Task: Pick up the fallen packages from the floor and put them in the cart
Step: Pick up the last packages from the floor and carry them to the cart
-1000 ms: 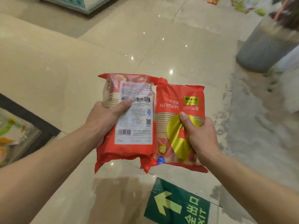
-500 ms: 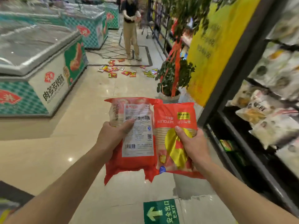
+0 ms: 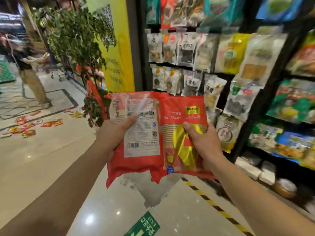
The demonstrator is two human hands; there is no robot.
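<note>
Far left: a person [image 3: 32,74] stands in the aisle, blurred, with a cart [image 3: 51,65] just beside. Small red packets [image 3: 25,127] lie scattered on the tiled floor [image 3: 42,159] in front of that person. A potted tree [image 3: 76,40] stands between the aisle and a yellow panel [image 3: 117,48].

Centre: two red packs are held side by side at chest height, above the floor, their inner edges touching or overlapping. The left hand [image 3: 114,135] grips the left pack [image 3: 136,138] from its outer edge, thumb pressed across the white printed label, fingers wrapped behind and out of sight. This pack shows its back face, with barcode and QR code. The right hand [image 3: 202,138] grips the right pack [image 3: 179,133] likewise, thumb on the gold-and-red emblem, fingers hidden behind. Its front face reads "WEFOLEN" upside down.

Below: a green exit sign [image 3: 144,225] with arrow on the floor, and a yellow-black hazard stripe [image 3: 213,204] running to the lower right.

Right: black shelves [image 3: 265,91] carry hanging bags of dried goods, blurred.
</note>
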